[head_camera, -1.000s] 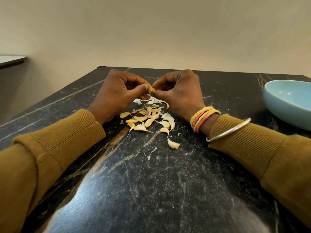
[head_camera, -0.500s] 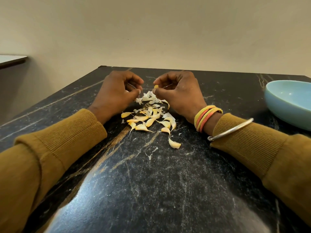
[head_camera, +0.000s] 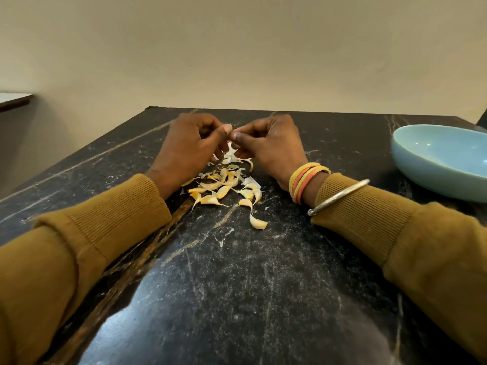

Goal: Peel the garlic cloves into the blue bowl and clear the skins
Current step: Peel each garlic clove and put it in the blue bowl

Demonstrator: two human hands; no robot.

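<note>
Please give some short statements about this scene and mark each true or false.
1. The bowl stands right of both hands. True.
2. The bowl holds many cloves. False: no cloves show in the part in view.
3. A pile of cloves and skins lies on the table between the wrists. True.
4. The bangles are on the left wrist. False: on the right one.
5. The right hand lies flat. False: its fingers are curled; with the left hand it pinches a mostly hidden clove.
</note>
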